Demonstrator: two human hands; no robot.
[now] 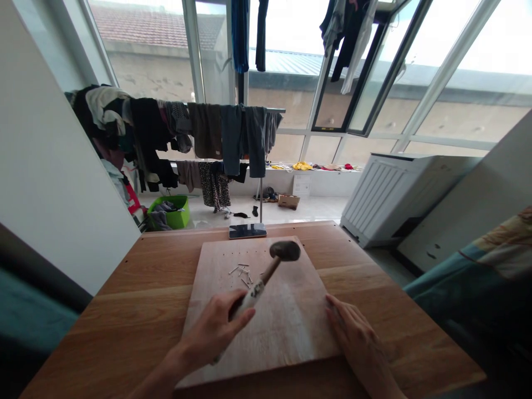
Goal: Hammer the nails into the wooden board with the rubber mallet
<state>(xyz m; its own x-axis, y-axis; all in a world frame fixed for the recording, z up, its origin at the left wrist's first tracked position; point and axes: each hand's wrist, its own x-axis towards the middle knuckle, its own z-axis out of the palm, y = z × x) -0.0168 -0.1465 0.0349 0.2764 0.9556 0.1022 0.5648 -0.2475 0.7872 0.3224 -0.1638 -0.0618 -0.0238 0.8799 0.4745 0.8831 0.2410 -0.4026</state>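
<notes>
Beyond the wooden counter [137, 310], laundry [205, 130] hangs before windows [286, 97]. Left hand [211, 327] grips a hammer [271, 271]; right hand [359, 335], outstretched, touches the board's [282, 321] edge

Of your own, two: left hand [214, 324], right hand [357, 332]; before you, one hammer [256, 291]; one board [282, 321]; one table [137, 310]; one phone [247, 231]; one green basket [181, 215]; one cardboard box [288, 203]; several loose nails [244, 271], overlapping and too small for you to count exactly.
</notes>
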